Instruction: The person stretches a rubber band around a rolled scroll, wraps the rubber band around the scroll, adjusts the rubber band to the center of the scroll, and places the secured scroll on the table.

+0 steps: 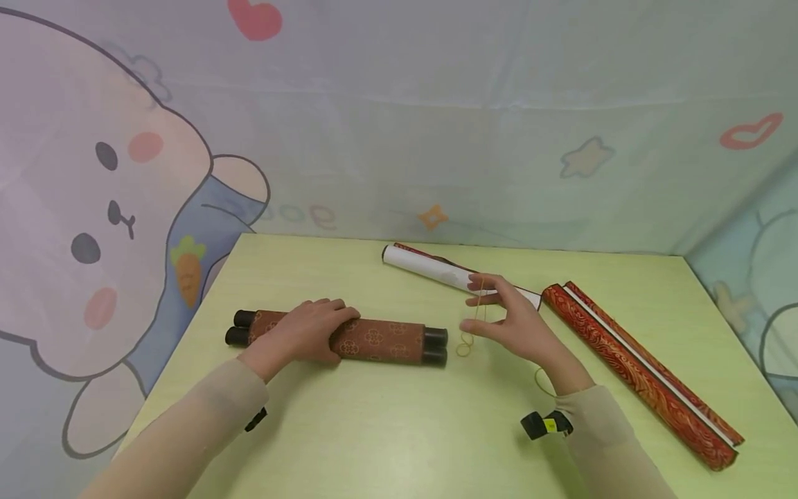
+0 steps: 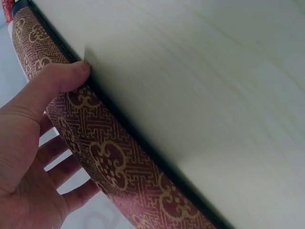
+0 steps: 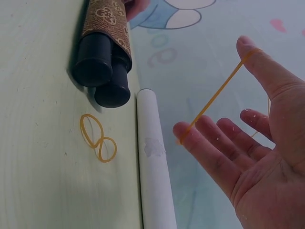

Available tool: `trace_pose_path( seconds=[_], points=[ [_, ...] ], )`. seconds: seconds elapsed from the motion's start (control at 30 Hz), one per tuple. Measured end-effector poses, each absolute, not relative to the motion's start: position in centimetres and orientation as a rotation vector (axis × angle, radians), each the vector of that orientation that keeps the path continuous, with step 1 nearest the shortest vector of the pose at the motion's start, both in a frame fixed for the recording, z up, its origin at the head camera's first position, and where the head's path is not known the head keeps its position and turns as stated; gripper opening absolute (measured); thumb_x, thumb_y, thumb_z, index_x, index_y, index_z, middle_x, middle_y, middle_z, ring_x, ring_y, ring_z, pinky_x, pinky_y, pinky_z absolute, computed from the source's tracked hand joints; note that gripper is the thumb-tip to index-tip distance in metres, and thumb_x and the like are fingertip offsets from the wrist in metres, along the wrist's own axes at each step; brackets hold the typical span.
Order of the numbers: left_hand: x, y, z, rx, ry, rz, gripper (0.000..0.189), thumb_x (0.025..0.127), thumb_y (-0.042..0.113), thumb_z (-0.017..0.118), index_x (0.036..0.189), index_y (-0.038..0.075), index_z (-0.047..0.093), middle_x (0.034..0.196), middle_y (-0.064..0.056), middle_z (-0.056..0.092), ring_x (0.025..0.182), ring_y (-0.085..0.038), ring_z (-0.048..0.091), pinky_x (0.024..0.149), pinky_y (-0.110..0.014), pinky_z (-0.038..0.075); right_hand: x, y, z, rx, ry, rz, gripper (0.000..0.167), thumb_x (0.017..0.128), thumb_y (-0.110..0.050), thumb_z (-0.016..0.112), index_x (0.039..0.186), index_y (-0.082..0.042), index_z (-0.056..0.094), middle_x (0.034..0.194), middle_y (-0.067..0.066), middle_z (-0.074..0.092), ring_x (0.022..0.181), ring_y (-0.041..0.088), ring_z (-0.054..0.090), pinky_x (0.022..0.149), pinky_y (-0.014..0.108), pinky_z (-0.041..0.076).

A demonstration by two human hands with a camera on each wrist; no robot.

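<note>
My left hand grips a brown patterned scroll rolled onto two rods with black end caps. In the left wrist view, its thumb lies along the near side and the other fingers reach behind the roll. Off the scroll's right end is my right hand, fingers spread. A yellow rubber band is stretched between its thumb and index finger. Below that hand, a loose rubber band lies twisted on the table near the black end caps.
A white rolled scroll lies at the table's back, behind my right hand. On the right, a red and gold scroll lies diagonally. Another thin loop shows beside my right wrist. A printed cloth hangs behind the table.
</note>
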State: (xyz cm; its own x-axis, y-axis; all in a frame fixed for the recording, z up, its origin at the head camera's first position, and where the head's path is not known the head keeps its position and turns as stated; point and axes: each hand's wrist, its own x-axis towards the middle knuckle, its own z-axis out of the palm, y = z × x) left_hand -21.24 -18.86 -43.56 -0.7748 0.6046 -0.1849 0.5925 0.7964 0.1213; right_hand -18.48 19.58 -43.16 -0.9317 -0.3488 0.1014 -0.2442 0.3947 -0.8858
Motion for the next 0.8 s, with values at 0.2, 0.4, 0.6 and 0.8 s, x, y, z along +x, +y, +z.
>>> trace_pose_path(
  seconds=[0.2,0.4,0.6,0.8],
  points=[
    [-21.2,-18.7,-43.5,0.922,2.782,0.081,0.074,0.075,0.025,0.095,0.139,0.011,0.061,0.123,-0.009,0.065,0.107,-0.031,0.062,0.089,-0.054,0.056,-18.4,19.4,-43.1,-0.555,2.540,-1.567,0.077,0.094,-0.022,0.086,0.158,-0.013,0.045,0.152,0.011,0.054,0.131,0.032,0.064,0.090,0.042,0.063],
    [-21.2,-18.7,-43.5,0.955,2.811,0.082,0.078,0.074,0.027,0.097,0.140,0.012,0.060,0.124,-0.009,0.064,0.106,-0.031,0.061,0.087,-0.052,0.057,-18.2,19.4,-43.2,-0.550,2.536,-1.552,0.076,0.093,-0.024,0.086,0.157,-0.016,0.046,0.153,0.009,0.053,0.131,0.031,0.065,0.088,0.040,0.064],
    [-21.3,-18.4,-43.0,0.993,2.849,0.065,0.080,0.074,0.029,0.096,0.144,0.015,0.062,0.124,-0.008,0.064,0.108,-0.032,0.061,0.087,-0.053,0.057,-18.1,19.6,-43.3,-0.559,2.537,-1.547,0.072,0.094,-0.024,0.086,0.154,-0.013,0.048,0.153,0.011,0.053,0.131,0.033,0.065,0.089,0.041,0.063],
    [-21.1,-18.1,-42.2,1.034,2.878,0.086,0.079,0.075,0.029,0.096,0.145,0.015,0.062,0.126,-0.009,0.064,0.109,-0.032,0.061,0.086,-0.053,0.057,-18.1,19.6,-43.4,-0.554,2.535,-1.537,0.065,0.093,-0.022,0.087,0.146,-0.011,0.051,0.150,0.011,0.054,0.131,0.033,0.064,0.088,0.038,0.063]
  ],
)
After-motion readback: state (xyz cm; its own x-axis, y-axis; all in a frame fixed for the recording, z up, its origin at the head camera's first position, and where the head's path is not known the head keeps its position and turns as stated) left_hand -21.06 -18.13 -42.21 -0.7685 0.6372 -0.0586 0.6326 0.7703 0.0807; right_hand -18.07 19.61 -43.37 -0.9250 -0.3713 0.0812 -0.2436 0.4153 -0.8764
